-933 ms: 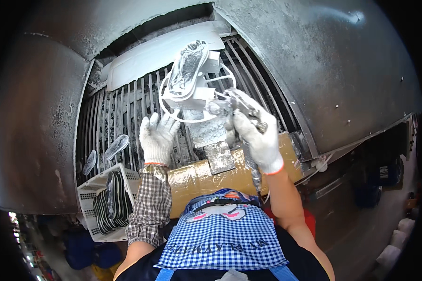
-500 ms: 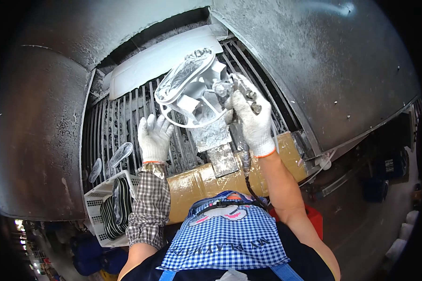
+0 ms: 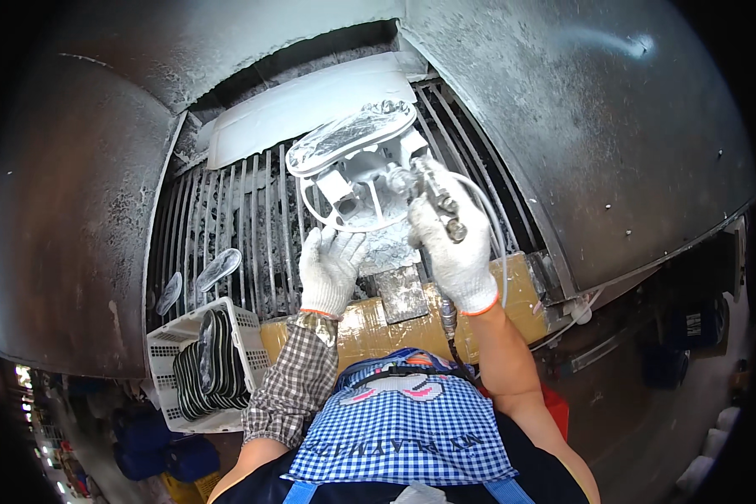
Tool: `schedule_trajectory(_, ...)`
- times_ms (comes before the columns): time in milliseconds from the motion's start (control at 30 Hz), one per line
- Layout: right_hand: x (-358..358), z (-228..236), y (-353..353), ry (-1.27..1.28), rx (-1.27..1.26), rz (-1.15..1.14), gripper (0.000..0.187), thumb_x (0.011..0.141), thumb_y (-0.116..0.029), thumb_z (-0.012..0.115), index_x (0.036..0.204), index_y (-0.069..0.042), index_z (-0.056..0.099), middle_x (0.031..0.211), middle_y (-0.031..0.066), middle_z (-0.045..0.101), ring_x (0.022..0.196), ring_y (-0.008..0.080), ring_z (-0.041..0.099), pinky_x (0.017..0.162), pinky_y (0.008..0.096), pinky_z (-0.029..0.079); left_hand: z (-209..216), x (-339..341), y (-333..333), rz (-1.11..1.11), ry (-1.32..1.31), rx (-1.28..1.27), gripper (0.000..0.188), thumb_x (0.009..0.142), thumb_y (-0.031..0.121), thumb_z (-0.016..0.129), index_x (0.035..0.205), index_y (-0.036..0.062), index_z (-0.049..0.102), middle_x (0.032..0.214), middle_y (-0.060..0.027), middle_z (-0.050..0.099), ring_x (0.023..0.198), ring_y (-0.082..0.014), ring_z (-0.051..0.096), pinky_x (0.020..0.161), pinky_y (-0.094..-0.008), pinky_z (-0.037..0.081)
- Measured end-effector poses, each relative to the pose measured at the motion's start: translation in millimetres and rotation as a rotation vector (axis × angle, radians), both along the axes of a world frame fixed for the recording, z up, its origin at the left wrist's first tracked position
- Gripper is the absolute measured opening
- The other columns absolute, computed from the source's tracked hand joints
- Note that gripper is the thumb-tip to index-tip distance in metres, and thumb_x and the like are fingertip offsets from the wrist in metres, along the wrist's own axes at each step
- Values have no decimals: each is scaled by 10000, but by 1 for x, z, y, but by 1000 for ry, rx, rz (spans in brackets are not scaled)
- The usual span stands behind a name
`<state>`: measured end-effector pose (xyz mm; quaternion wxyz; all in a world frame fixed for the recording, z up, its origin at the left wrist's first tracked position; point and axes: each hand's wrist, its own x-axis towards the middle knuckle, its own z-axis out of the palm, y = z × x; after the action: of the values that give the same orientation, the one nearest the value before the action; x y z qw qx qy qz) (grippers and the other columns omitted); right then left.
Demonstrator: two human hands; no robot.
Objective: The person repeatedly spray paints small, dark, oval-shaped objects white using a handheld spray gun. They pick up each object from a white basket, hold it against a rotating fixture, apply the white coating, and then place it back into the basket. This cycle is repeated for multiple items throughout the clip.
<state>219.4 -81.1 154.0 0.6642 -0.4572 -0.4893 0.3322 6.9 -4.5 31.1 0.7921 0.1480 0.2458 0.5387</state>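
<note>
In my gloved right hand (image 3: 458, 260) is a metal spray gun (image 3: 435, 186), its nozzle facing left toward a white holder (image 3: 376, 191) with a round ring below. On top of this holder lies a long oval, sole-shaped piece (image 3: 353, 139), shiny and see-through with a white rim. My left hand (image 3: 329, 273), also gloved, is just below the ring's near left edge, fingers stretched out and nothing in them. Whether its fingertips touch the ring, I cannot tell. Two clear sole-shaped pieces, one nearer (image 3: 218, 270) and one farther left (image 3: 170, 294), lie to the left.
Metal grate bars (image 3: 245, 214) run beneath the holder, coated in pale residue. Dark panels stand left (image 3: 76, 218) and right (image 3: 596, 143). A white basket (image 3: 252, 328) with striped soles (image 3: 195, 382) sits lower left. Yellow-brown taped board (image 3: 357, 336) lines the near edge.
My left hand has moved right, closer to the ring. The holder has turned, its sole-shaped piece now lying more level. My right hand with the spray gun has shifted slightly down.
</note>
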Motion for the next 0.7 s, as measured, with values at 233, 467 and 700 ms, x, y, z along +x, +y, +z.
schedule_trajectory(233,-5,0,-16,149,40,236,578,1032,-101,691,1538,95,492,1328,207,729,1173,176,688,1018,320,536,8,-3,1,28,-33,-22,630,1073,428,568,1483,-46,504,1520,-301,533,1417,-462,521,1200,-586,438)
schedule_trajectory(467,38,-39,-62,94,-198,129,655,1072,-190,667,1632,12,394,1329,104,691,1074,101,657,945,276,553,-5,-1,-10,9,94,-60,484,1051,299,611,1396,-34,553,1308,-250,666,1209,-418,657,1061,-537,548)
schedule_trajectory(700,67,-103,-123,194,-388,-79,766,1020,-455,730,1606,-82,407,1187,45,653,949,114,668,556,248,620,35,40,-16,-3,42,-14,335,1043,210,630,1317,22,590,1167,-192,710,1086,-359,705,979,-504,585)
